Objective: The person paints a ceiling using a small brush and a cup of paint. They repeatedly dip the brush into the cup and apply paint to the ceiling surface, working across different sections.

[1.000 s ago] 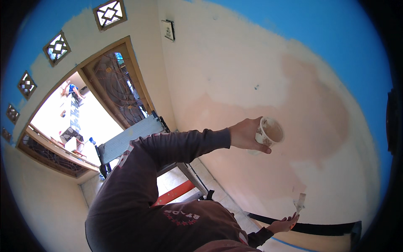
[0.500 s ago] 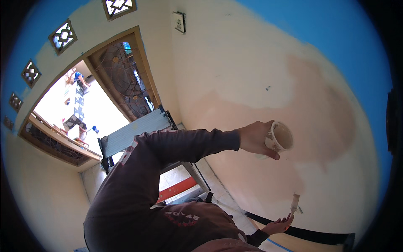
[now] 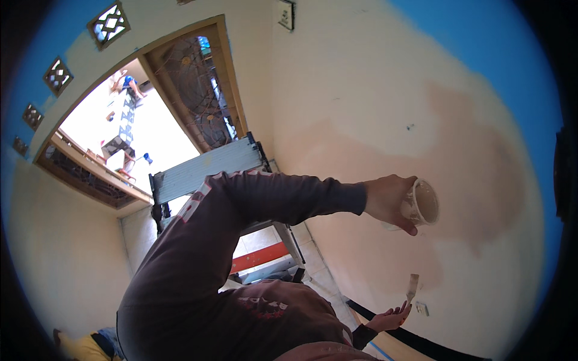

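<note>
The left hand (image 3: 388, 200) wraps its fingers round a cup (image 3: 427, 202) before the wall (image 3: 361, 135); overtilting could spill any contents. The right hand's (image 3: 387, 319) fingers pinch a brush (image 3: 413, 286); slackening could drop it.

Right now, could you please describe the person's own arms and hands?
The long dark brown fabric left sleeve has pale trim along its outer edge and a dark grey cuff. The right sleeve, barely visible, is dark. The left hand and right hand are ungloved.
</note>
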The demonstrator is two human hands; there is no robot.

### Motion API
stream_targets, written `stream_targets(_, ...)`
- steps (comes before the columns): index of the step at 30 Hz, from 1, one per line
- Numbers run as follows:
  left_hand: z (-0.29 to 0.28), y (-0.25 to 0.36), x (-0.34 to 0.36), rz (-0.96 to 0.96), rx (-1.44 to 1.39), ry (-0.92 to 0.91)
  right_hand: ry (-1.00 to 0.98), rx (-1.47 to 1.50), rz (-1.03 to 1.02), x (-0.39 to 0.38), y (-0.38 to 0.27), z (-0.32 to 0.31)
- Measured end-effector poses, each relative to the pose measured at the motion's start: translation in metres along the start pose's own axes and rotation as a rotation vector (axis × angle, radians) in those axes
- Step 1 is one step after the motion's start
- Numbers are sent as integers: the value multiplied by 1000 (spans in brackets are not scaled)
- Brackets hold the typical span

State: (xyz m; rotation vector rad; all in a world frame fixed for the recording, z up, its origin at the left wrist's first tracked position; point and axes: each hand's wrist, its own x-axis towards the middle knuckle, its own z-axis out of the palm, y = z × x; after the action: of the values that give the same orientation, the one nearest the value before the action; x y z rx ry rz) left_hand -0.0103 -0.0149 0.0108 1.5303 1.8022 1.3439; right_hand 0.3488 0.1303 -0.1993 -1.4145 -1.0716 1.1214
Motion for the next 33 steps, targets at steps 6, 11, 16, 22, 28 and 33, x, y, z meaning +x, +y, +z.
stream_targets(6,3,2,1,-22,8,-18,-38,-173,-107,2,19,-12)
stream_targets(11,-3,2,-1,-14,-1,8,-56,-66,-9,2,9,3)
stream_targets(16,-2,-1,0,16,16,28,-45,9,35,15,23,11)
stream_targets(22,0,0,1,-19,35,8,-38,41,8,19,37,15)
stream_targets(28,0,-3,2,-40,24,13,-90,60,106,5,21,30)
stream_targets(33,2,-2,4,-32,46,7,-145,-21,29,3,36,25)
